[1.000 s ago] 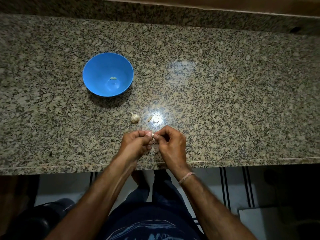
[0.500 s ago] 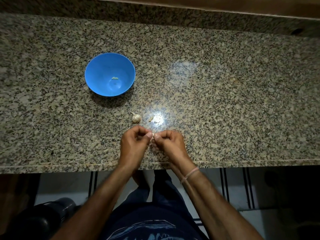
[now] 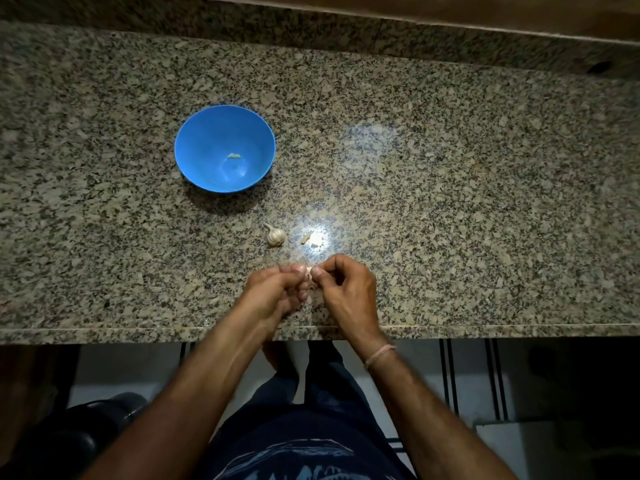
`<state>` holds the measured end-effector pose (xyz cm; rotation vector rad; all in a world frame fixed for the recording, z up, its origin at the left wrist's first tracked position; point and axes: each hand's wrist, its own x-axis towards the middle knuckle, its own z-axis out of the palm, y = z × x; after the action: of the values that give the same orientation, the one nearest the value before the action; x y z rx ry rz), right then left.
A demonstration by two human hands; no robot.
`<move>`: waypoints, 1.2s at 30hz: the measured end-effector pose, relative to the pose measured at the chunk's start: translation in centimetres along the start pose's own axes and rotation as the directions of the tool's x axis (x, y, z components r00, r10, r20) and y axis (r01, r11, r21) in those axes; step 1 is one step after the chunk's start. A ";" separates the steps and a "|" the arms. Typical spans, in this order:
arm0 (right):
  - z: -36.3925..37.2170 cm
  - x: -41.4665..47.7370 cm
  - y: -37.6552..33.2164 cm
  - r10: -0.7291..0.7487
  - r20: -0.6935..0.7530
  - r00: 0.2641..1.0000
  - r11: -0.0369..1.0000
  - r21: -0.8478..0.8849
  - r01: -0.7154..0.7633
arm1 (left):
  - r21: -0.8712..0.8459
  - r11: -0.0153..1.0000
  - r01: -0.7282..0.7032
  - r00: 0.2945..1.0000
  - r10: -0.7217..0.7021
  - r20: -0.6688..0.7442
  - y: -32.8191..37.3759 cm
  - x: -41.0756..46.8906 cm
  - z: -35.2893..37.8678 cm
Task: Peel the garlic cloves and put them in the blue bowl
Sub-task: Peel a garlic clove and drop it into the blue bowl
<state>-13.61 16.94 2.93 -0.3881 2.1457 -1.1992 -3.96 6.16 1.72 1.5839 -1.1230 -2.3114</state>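
We look down on a speckled grey-and-tan granite worktop. Near its front edge the person's two bare hands are drawn together, the left hand and the right hand meeting at the fingertips. Both pinch a small pale garlic clove between them.

Beyond the hands and off to their left stands a round blue plastic bowl, well apart from them. Just beyond the left hand lies a small white garlic bulb with a short stalk. Beside it, ahead of the right hand, lies a pale sliver; we cannot tell whether it is clove or skin. Inside the bowl rests one small peeled clove.

We judge the step in hand to be stripping the skin from the pinched clove. Next, the bared clove needs a reach forward and left to drop it in the bowl.
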 end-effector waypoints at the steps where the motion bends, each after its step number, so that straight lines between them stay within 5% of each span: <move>1: -0.1 0.2 0.0 0.007 0.035 0.999 1.000 0.021 -0.007 | -0.029 0.999 0.025 1.000 -0.025 0.012 -0.1 0.0 -0.2; 4: -0.1 0.7 0.1 0.172 0.179 0.969 0.930 0.294 -0.219 | 0.327 0.890 -0.318 0.934 0.354 -0.054 -0.5 -0.4 0.0; 6: 0.0 0.7 0.3 0.220 0.198 0.955 0.893 0.353 -0.279 | 0.353 0.859 -0.371 0.905 0.420 -0.070 -0.7 -0.3 0.2; 10: -0.2 0.6 1.0 0.052 0.053 0.997 0.994 0.098 -0.057 | 0.087 0.971 -0.224 0.962 0.234 -0.140 -0.4 0.3 -0.5; 13: -0.1 0.9 1.6 -0.134 0.027 0.991 0.984 -0.114 0.136 | 0.070 0.978 -0.199 0.971 0.206 -0.122 -0.7 0.3 -1.0; 16: 0.2 0.8 1.7 -0.236 0.000 0.972 0.963 -0.138 0.233 | 0.078 0.974 -0.211 0.970 0.218 -0.107 -0.8 0.3 -0.8; 23: 0.6 0.5 0.7 0.020 0.061 0.998 0.954 0.297 -0.038 | 0.142 0.955 -0.261 0.959 0.273 -0.070 -0.7 -0.2 -0.2; 29: 0.9 0.2 0.4 0.225 0.204 0.953 0.798 0.522 -0.301 | 0.138 0.966 -0.217 0.970 0.230 -0.082 -0.7 0.2 -0.3; 36: 0.6 0.4 0.4 0.247 0.174 0.953 0.826 0.477 -0.301 | 0.051 0.987 -0.151 0.982 0.156 -0.111 -1.7 0.8 0.0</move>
<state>-13.53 16.53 2.22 0.0872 1.6446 -1.4622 -3.83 6.96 0.04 1.5625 -1.2278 -2.0854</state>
